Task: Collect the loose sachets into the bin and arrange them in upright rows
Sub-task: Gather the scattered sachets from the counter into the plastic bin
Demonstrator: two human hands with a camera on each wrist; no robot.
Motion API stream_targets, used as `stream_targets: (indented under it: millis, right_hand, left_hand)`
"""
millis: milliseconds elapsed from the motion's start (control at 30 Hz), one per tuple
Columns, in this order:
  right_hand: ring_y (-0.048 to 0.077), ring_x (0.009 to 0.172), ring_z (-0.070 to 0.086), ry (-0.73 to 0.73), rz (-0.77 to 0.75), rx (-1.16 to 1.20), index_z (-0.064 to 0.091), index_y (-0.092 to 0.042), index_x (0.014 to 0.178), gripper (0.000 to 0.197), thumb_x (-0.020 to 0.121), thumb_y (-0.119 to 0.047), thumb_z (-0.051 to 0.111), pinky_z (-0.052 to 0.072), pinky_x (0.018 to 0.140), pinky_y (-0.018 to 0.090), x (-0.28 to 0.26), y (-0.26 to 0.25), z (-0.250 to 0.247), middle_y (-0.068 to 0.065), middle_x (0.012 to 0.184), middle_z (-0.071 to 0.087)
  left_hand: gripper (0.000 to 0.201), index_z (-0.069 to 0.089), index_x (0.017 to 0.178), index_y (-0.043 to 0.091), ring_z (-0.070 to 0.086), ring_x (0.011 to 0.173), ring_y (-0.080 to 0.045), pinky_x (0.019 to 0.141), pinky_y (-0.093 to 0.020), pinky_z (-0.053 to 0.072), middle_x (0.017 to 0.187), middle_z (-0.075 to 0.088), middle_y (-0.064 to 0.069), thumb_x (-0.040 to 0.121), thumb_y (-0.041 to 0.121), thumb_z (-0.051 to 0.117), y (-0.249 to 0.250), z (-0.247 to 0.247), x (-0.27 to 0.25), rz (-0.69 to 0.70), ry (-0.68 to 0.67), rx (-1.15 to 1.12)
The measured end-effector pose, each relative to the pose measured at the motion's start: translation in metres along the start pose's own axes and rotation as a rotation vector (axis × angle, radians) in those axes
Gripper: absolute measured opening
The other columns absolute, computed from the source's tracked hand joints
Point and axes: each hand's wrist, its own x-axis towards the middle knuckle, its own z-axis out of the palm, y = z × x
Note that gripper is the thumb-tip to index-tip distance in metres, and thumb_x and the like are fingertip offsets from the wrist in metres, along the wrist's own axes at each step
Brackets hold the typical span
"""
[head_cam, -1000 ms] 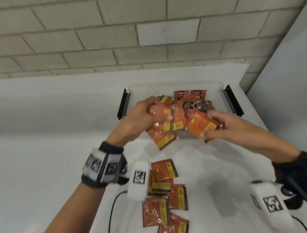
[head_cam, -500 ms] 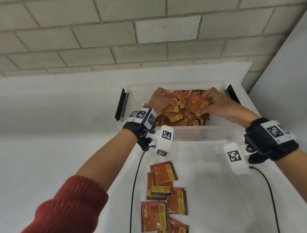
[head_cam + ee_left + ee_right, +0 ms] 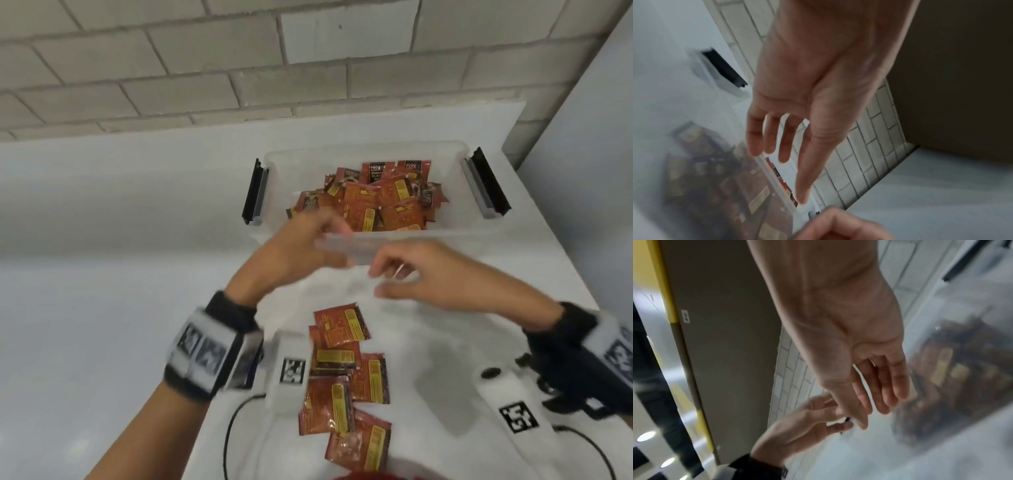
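A clear plastic bin (image 3: 448, 236) with black side latches stands at the back of the white table. It holds a jumbled heap of orange-red sachets (image 3: 383, 202). Several loose sachets (image 3: 346, 373) lie flat on the table nearer to me. My left hand (image 3: 308, 250) and right hand (image 3: 424, 274) hover empty just in front of the bin's near wall, above the table. The left hand's fingers (image 3: 766, 138) are straight and spread; the right hand's fingers (image 3: 885, 386) are relaxed and hold nothing.
A grey block wall (image 3: 239, 68) runs behind the table. A pale wall panel (image 3: 589, 137) closes the right side. Black cables (image 3: 233, 431) from the wrist cameras trail over the table near the loose sachets.
Both hands carried a bunch of sachets into the bin and let go. They have since drawn back out toward me, empty, to just before the bin's near wall.
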Motion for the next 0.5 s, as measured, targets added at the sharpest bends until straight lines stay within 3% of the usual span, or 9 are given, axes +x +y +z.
stream_targets:
  millis: [67, 133, 233, 300, 400, 500]
  right_hand:
    - [-0.003, 0.105, 0.047, -0.159, -0.066, -0.104, 0.056, -0.034, 0.119, 0.03, 0.09, -0.03, 0.064, 0.042, 0.093, 0.019, 0.003, 0.001, 0.021, -0.015, 0.122, 0.055]
    - [0.009, 0.126, 0.033, -0.312, -0.144, -0.191, 0.046, -0.033, 0.136, 0.045, 0.094, -0.019, 0.057, 0.031, 0.106, 0.027, 0.012, 0.002, 0.038, -0.006, 0.141, 0.044]
    - [0.016, 0.142, 0.005, -0.477, -0.23, -0.336, 0.026, -0.038, 0.148, 0.064, 0.096, -0.011, 0.052, 0.016, 0.116, 0.041, 0.029, 0.001, 0.057, -0.003, 0.16, 0.01]
    - [0.017, 0.143, -0.001, -0.556, -0.27, -0.428, 0.019, -0.041, 0.15, 0.071, 0.095, -0.014, 0.056, 0.012, 0.117, 0.045, 0.037, -0.002, 0.064, -0.006, 0.161, 0.0]
    - [0.019, 0.139, 0.007, -0.592, -0.313, -0.534, 0.019, -0.041, 0.149, 0.075, 0.091, -0.02, 0.061, 0.017, 0.112, 0.044, 0.042, -0.004, 0.073, -0.006, 0.159, 0.01]
    - [0.017, 0.121, 0.021, -0.505, -0.327, -0.578, 0.03, -0.039, 0.144, 0.071, 0.086, -0.029, 0.068, 0.026, 0.102, 0.04, 0.041, -0.001, 0.078, -0.004, 0.141, 0.029]
  left_hand:
    - [0.035, 0.052, 0.102, 0.028, 0.046, 0.102, -0.009, 0.085, -0.023, 0.043, 0.111, 0.047, 0.01, 0.078, 0.025, 0.076, -0.015, 0.013, -0.029, -0.098, -0.097, 0.139]
    - [0.042, 0.049, 0.108, 0.028, 0.04, 0.111, -0.014, 0.093, -0.03, 0.041, 0.117, 0.043, 0.006, 0.077, 0.031, 0.076, -0.033, 0.025, -0.054, -0.197, -0.238, 0.301]
    - [0.05, 0.044, 0.114, 0.029, 0.037, 0.113, -0.012, 0.097, -0.031, 0.04, 0.118, 0.041, 0.008, 0.077, 0.04, 0.075, -0.058, 0.04, -0.083, -0.303, -0.374, 0.34]
    - [0.056, 0.043, 0.118, 0.028, 0.035, 0.111, -0.01, 0.096, -0.029, 0.039, 0.118, 0.04, 0.009, 0.075, 0.045, 0.075, -0.069, 0.051, -0.095, -0.315, -0.376, 0.334]
    - [0.058, 0.038, 0.114, 0.031, 0.031, 0.106, -0.007, 0.089, -0.024, 0.038, 0.112, 0.035, 0.013, 0.073, 0.046, 0.076, -0.078, 0.071, -0.104, -0.306, -0.293, 0.306]
    - [0.048, 0.039, 0.104, 0.03, 0.032, 0.102, -0.007, 0.086, -0.022, 0.039, 0.107, 0.037, 0.013, 0.075, 0.039, 0.075, -0.083, 0.082, -0.108, -0.281, -0.23, 0.282]
